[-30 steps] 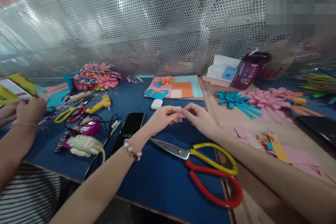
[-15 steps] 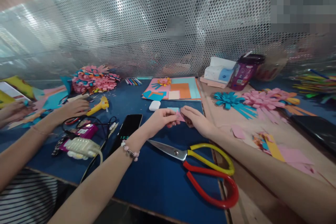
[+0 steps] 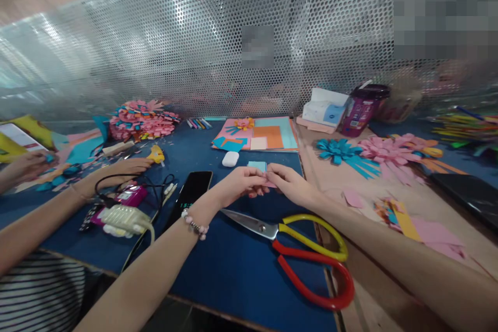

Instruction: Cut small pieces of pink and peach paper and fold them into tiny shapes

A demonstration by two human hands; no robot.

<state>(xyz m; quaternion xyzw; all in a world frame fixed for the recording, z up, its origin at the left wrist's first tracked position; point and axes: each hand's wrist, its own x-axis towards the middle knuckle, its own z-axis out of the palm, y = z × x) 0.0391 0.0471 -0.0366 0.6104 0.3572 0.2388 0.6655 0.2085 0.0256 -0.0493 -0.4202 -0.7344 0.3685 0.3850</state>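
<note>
Between my two hands is a small piece of pink paper (image 3: pixel 271 182), mostly covered by fingers. My left hand (image 3: pixel 241 185), with a beaded bracelet at the wrist, pinches its left side. On the other side, my right hand (image 3: pixel 290 182) is closed on the same paper, fingertips close to the left ones. Just behind them lies a small light blue paper square (image 3: pixel 257 166). Large scissors (image 3: pixel 268 229) with one yellow and one red handle rest in front of my hands, blades pointing left. A black phone (image 3: pixel 197 187) lies beside my left wrist.
A co-worker's hand (image 3: pixel 130 167) reaches a yellow glue gun (image 3: pixel 156 154) at left, near a power strip (image 3: pixel 120 217) and cables. Colored paper sheets (image 3: pixel 288 132) and a white case (image 3: pixel 230 159) lie behind. Paper flowers (image 3: pixel 389 151), a tissue pack (image 3: pixel 324 110) and a purple cup (image 3: pixel 363 109) stand right.
My hands have drawn closer together around the pink paper, uncovering more of the light blue square. The co-worker's hand has moved right to the glue gun.
</note>
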